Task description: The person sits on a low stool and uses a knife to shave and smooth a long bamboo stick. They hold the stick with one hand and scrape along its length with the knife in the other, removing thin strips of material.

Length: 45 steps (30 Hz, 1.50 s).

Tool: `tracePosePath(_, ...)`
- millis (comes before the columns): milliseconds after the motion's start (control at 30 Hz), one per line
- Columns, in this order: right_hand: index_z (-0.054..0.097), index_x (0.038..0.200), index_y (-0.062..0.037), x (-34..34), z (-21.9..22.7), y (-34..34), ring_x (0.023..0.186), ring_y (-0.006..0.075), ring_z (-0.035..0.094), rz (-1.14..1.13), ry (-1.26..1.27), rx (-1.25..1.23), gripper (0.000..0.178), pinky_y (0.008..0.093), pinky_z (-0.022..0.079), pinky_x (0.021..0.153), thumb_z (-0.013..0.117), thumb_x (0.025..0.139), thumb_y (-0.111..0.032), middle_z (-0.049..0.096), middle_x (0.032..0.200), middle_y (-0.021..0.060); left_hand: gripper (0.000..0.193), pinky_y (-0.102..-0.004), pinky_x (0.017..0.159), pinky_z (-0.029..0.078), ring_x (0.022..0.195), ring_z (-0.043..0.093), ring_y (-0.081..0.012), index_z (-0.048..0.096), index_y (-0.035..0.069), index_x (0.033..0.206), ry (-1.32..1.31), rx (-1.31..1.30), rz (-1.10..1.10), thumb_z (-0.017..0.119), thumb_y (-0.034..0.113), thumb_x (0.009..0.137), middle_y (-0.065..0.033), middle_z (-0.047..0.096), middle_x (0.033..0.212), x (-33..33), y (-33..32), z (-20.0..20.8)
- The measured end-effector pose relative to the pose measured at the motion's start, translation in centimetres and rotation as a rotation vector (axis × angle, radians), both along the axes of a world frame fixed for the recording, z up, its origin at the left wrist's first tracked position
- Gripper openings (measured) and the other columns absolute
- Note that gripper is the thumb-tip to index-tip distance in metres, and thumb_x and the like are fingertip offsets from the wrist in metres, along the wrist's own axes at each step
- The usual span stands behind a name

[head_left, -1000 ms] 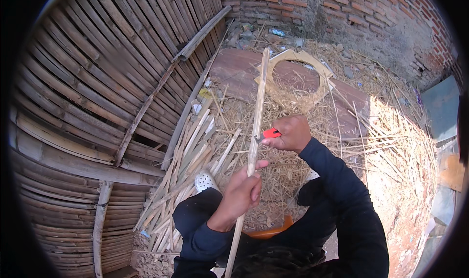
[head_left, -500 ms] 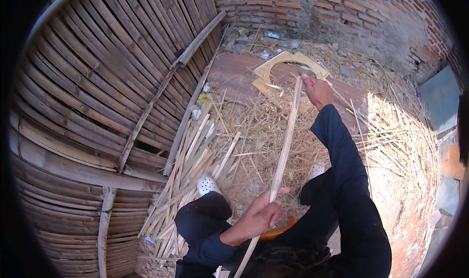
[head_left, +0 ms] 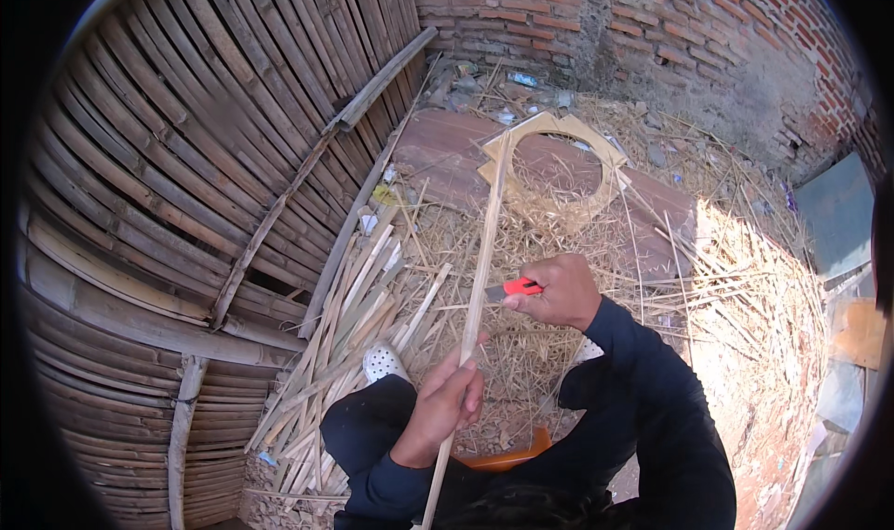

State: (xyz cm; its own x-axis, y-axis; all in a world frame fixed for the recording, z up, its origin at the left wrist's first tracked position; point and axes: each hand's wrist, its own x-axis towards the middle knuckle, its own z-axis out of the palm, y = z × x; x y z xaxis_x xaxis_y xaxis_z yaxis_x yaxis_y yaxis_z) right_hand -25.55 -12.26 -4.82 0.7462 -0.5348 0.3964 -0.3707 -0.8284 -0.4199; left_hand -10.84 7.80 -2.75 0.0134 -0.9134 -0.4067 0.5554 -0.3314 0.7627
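My left hand (head_left: 440, 407) is wrapped round the lower part of a long, pale bamboo strip (head_left: 487, 241). The strip runs from my lap up to a flat wooden frame with a round hole (head_left: 494, 142), and its far end overlaps that frame's left side. In my right hand (head_left: 562, 290) is a red-handled utility knife (head_left: 522, 287). Its dark blade points left and lies close beside the strip's middle; whether it touches, I cannot tell.
Several split bamboo strips (head_left: 349, 344) lie heaped at the left, by my white dotted shoe (head_left: 383, 362). Shavings (head_left: 531, 344) cover the ground. A bamboo wall (head_left: 177, 157) stands left, a brick wall (head_left: 521, 13) behind. Something orange (head_left: 507, 455) sits under me.
My right hand has come from the strip's far end back toward me, and the knife now shows clearly. The strip's far end has swung left. My left hand still grips it.
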Motion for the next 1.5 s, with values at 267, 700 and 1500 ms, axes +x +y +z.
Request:
tracePosePath(267,0.064,0.059,-0.0094,0.6,-1.5,-3.5,0.045,0.0287,0.058,-0.296,0.023,-0.067,0.061,0.0389,0.044,0.043,0.06,0.077,-0.068,0.057,0.05,0.0106,0.043,-0.0211,0.041,0.03,0.042,0.03,-0.0068,0.032,0.008,0.143,0.038,-0.014,-0.119,0.035,0.017,0.102,0.001,0.036,0.059,-1.1,0.2,-0.1)
tracePosePath(700,0.063,0.058,-0.014,1.3,-2.7,-5.0,0.045,0.0258,0.057,-0.208,-0.018,-0.243,0.055,0.0381,0.043,0.044,0.061,0.077,-0.065,0.056,0.051,0.0056,0.043,-0.02,0.04,0.028,0.042,0.028,-0.0054,0.031,0.006,0.142,-0.001,0.005,-0.114,0.038,0.017,0.101,0.0019,0.035,0.058,-1.1,0.8,0.4)
tracePosePath(1500,0.062,0.063,-0.0031,-7.7,-6.4,-17.3,0.061,0.0378,0.06,-0.864,-0.035,0.262,0.08,0.0478,0.044,0.058,0.031,0.09,-0.071,0.059,0.061,0.0212,0.046,-0.0197,0.041,0.03,0.041,0.03,-0.0054,0.027,0.006,0.146,0.103,0.075,-0.083,0.036,0.013,0.101,0.0013,0.036,0.059,-0.5,4.7,-0.9)
